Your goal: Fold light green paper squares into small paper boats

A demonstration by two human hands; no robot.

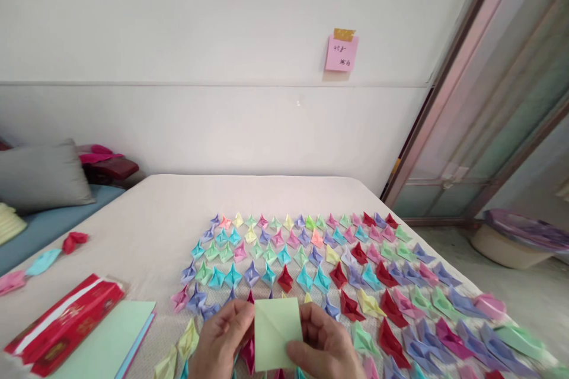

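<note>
A light green square of paper [275, 328] with a diagonal crease is held upright between my two hands at the bottom centre. My left hand [226, 337] pinches its left edge between thumb and fingers. On the other side, my right hand [326, 343] grips the right edge, its thumb lying on the front of the paper. Behind and around the hands, rows of small folded paper pieces [252, 273] in many colours cover the cloth-covered table [146, 219].
At the lower left lie a stack of coloured paper [109, 337], a red packet [66, 323] and several loose coloured pieces [43, 262]. A grey cushion [44, 177] rests on a blue seat. A pink note [341, 53] is taped to the wall; a lined bin [518, 240] stands right.
</note>
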